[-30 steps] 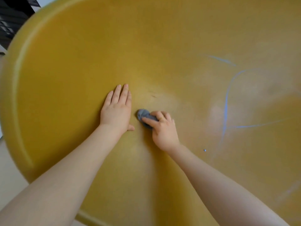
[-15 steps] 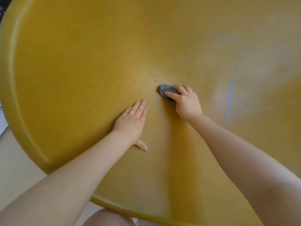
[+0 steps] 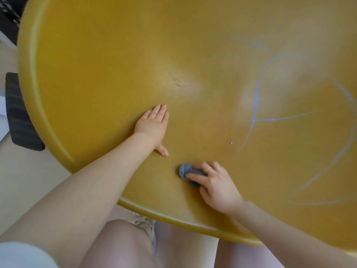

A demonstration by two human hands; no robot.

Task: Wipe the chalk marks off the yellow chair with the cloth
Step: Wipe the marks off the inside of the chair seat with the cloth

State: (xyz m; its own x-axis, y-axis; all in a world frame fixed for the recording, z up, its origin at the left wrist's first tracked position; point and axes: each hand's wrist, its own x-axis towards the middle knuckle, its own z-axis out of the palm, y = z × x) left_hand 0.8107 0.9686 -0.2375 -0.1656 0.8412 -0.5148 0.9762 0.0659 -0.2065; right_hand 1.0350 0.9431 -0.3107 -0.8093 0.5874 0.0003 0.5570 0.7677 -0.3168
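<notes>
The yellow chair (image 3: 96, 64) fills the view as a wide curved shell. Pale blue chalk marks (image 3: 256, 99) run in thin lines over its right half, with a long loop farther right. My right hand (image 3: 218, 187) presses a small bunched grey-blue cloth (image 3: 186, 170) onto the shell near the front rim, left of the chalk lines. My left hand (image 3: 153, 124) lies flat on the shell with fingers together and thumb out, holding nothing, up and left of the cloth.
A black object (image 3: 19, 115) sits beside the chair's left rim. Pale floor (image 3: 25, 171) shows at the lower left. My bare knees (image 3: 119, 246) are below the front rim, and a shoe (image 3: 143, 223) shows between them.
My right hand has slid the cloth down the shell toward the front rim. The camera has tilted down, so the rim, my knees and the floor now show. My left hand stays flat.
</notes>
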